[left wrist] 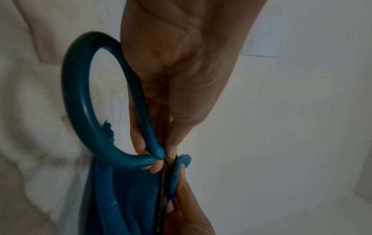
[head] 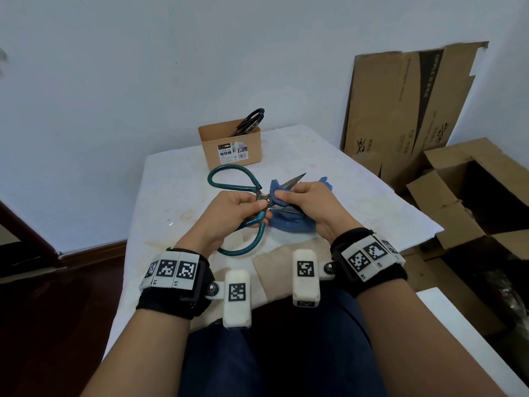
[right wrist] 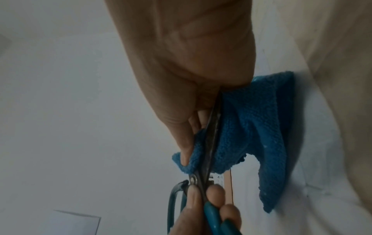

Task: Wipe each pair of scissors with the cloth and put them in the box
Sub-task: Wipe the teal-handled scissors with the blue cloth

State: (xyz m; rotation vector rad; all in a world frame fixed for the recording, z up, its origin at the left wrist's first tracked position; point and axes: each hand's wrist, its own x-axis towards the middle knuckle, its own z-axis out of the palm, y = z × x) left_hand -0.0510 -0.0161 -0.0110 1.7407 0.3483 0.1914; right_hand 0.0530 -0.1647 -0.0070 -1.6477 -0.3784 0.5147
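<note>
Large scissors with teal loop handles [head: 229,181] [left wrist: 80,101] [right wrist: 211,143] are held above the white table [head: 177,196]. My left hand [head: 243,209] [left wrist: 161,152] pinches them at the pivot, thumb on top. My right hand [head: 300,196] [right wrist: 193,143] grips the blue cloth [head: 289,219] [left wrist: 128,198] [right wrist: 261,127] folded round the blades near the pivot; the blade tips [head: 297,178] poke out past it. A tan box [head: 232,144] stands at the table's far side with black-handled scissors [head: 252,118] upright in it.
Flattened cardboard [head: 400,110] leans on the wall at right, and an open cardboard carton [head: 472,196] sits on the floor beside the table. My legs are under the near edge. A white surface [head: 458,325] lies at the lower right.
</note>
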